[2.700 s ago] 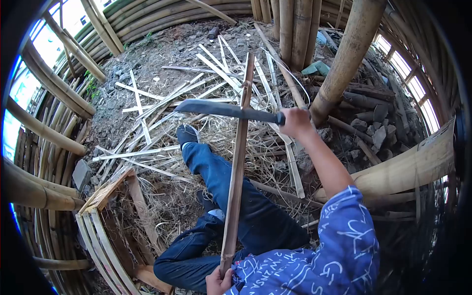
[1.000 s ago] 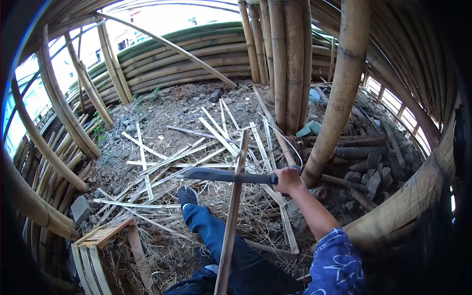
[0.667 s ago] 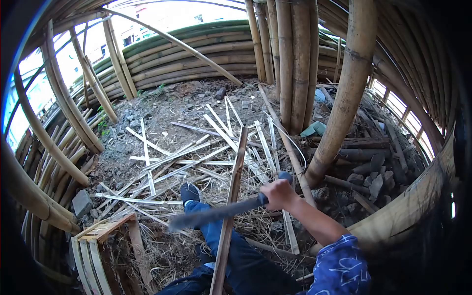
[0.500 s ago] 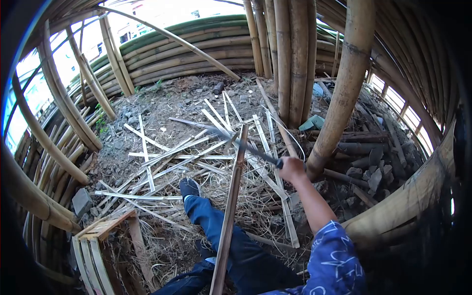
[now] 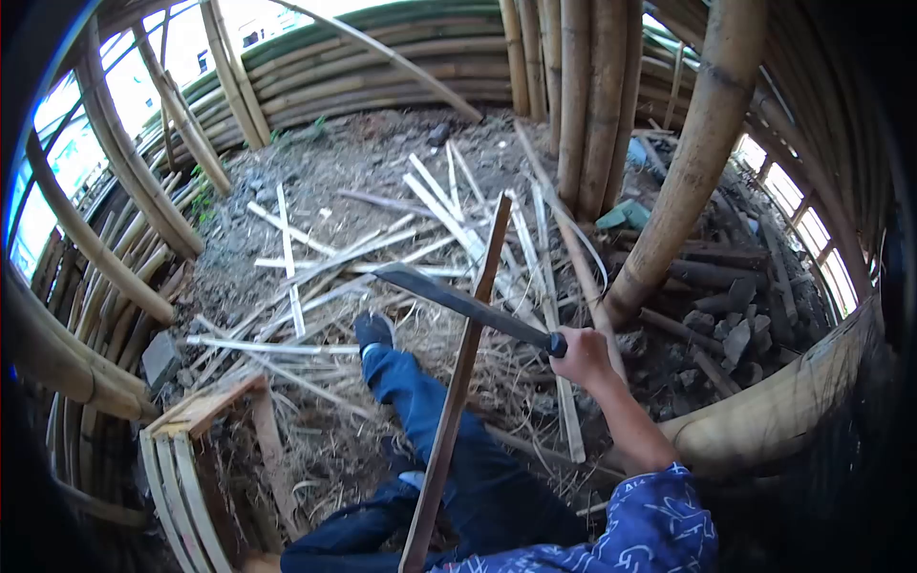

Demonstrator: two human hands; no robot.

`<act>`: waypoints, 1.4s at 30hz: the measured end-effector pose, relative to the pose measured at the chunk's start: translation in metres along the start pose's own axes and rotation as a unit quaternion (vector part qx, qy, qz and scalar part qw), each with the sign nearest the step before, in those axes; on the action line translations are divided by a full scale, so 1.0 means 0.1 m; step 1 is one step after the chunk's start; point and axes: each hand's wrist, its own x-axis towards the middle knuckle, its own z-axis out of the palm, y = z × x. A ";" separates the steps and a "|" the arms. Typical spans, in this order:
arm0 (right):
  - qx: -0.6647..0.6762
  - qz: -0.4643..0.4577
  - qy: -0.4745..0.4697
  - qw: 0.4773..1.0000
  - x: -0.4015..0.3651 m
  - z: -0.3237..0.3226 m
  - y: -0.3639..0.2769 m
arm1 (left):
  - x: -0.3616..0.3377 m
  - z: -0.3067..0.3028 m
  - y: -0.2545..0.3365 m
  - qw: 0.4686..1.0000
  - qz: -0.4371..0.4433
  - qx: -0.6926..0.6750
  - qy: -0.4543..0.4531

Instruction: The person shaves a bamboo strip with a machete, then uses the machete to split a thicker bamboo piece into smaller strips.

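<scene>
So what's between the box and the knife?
A shoe and pale strips lie between the box and the knife, seen in the head view.

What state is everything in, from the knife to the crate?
Knife: unsheathed, slanting
Right hand: closed around the knife's handle
Left hand: out of view
Long strip: tilted, crossed by the knife
Pale strips: loose, criss-crossed on the ground
Crate: slatted, open-sided
Bamboo bundle: upright

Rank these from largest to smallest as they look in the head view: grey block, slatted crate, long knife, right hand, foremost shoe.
1. Slatted crate
2. Long knife
3. Right hand
Unranked below these: grey block and foremost shoe, which look too alike to separate.
</scene>
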 end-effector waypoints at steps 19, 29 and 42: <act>0.160 -0.118 -0.082 0.977 -0.95 -0.21 -1.14 | 0.78 0.15 1.40 0.994 0.018 -0.037 -0.097; 0.104 -0.170 -0.111 0.974 -1.02 -0.29 -1.30 | 0.92 0.30 1.32 0.976 -0.017 -0.142 -0.166; 0.047 -0.161 -0.167 0.972 -0.97 -0.32 -1.28 | 0.97 0.46 1.34 0.993 0.054 -0.030 -0.101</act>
